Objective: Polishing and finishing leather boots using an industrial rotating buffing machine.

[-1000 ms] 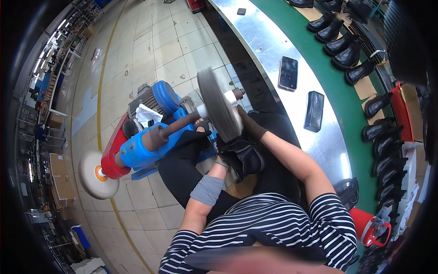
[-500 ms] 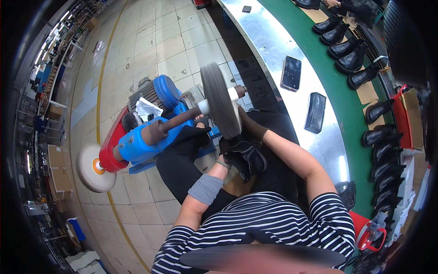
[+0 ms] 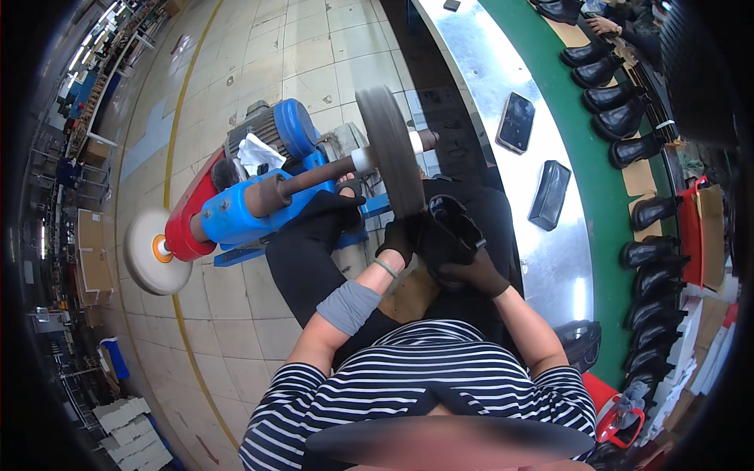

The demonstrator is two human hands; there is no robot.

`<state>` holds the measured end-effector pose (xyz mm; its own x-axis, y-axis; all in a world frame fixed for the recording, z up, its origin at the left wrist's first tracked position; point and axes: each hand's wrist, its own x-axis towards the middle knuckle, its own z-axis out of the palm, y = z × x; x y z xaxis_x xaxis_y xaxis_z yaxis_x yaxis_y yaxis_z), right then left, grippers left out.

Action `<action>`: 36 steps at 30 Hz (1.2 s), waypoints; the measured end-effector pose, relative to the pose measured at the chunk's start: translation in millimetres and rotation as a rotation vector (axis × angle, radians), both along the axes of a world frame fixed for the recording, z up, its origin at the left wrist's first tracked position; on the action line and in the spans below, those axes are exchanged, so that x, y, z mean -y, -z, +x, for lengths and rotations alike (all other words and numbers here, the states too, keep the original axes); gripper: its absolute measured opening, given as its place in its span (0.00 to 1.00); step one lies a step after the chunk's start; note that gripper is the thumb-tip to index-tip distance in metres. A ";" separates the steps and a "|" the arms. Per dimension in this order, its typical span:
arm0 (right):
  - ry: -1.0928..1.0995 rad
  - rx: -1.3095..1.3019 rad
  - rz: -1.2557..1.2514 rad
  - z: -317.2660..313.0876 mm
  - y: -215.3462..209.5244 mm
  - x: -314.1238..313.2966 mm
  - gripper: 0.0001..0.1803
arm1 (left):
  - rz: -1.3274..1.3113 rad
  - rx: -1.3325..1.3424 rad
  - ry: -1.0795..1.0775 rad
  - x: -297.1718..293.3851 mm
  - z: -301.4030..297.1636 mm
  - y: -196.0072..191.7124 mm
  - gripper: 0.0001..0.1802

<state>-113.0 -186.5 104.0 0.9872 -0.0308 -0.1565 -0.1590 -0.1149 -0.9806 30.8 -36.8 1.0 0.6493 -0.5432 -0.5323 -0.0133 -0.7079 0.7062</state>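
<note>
From where I stand, a black leather ankle boot (image 3: 440, 242) is above the seated person's lap, just on the near side of the thick, dark buffing wheel (image 3: 391, 153); I can't tell whether they touch. The brown-gloved right hand (image 3: 481, 271) has its grip closed on the boot's right near side. The dark-gloved left hand (image 3: 399, 239) is against its left side, its fingers too hidden to judge that grip.

The wheel stands in the way directly beyond the boot, on a brown metal shaft (image 3: 318, 174) running left through a blue housing (image 3: 239, 204). At the far-left end sits a round, pale polishing wheel (image 3: 159, 251), next to a red belt guard (image 3: 188, 220). A crumpled white cloth (image 3: 258, 154) lies near the grey-and-blue motor (image 3: 271, 129).

To the right, a long, shiny metal surface (image 3: 479, 59) runs from far to near, carrying a dark-screened phone (image 3: 516, 122) and, nearer, a black rectangular block (image 3: 550, 195). Beside it runs a green strip (image 3: 561, 118), with black boots (image 3: 620, 118) lined along its right side, several on tan cardboard. At the far right shows a co-worker's hand (image 3: 605, 26). A red, handled container (image 3: 613, 412) stands near right.

Pale floor tiles (image 3: 243, 330) spread left, crossed by a yellow line (image 3: 174, 141); cardboard boxes (image 3: 94, 259) and crowded shelving (image 3: 94, 125) line the left edge.
</note>
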 end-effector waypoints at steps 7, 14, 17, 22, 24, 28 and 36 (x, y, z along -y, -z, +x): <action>0.213 -0.243 1.008 16.3 71.0 9.4 0.10 | -1.057 -0.551 -0.450 0.3 36.8 29.0 0.29; -0.169 0.336 -0.261 -31.7 70.9 42.1 0.22 | -1.532 -1.096 -0.796 0.5 14.2 -10.4 0.31; 0.050 -0.235 0.312 -15.7 -19.4 18.8 0.40 | -1.518 -1.234 -0.838 -5.2 -2.8 -12.8 0.29; -0.307 0.065 -0.517 18.7 -97.2 -21.0 0.47 | -1.263 -1.196 -0.806 -11.3 -0.6 65.0 0.19; -0.543 -0.071 -0.983 38.3 -102.4 -42.7 0.50 | -1.227 -1.113 -0.781 -17.6 -5.6 79.9 0.19; -0.622 -0.165 -1.066 77.7 -76.8 -61.9 0.49 | -1.088 -0.767 -0.686 -50.3 17.1 100.0 0.18; -0.575 -0.006 -1.049 35.4 -94.3 -50.1 0.51 | -0.771 -0.109 -0.479 -46.4 4.4 150.0 0.16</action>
<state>-77.6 -136.5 198.3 0.8974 0.2996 -0.3239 0.1735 -0.9146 -0.3652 35.2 9.7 -149.0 0.8645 -0.4589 -0.2050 0.2545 0.0479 0.9659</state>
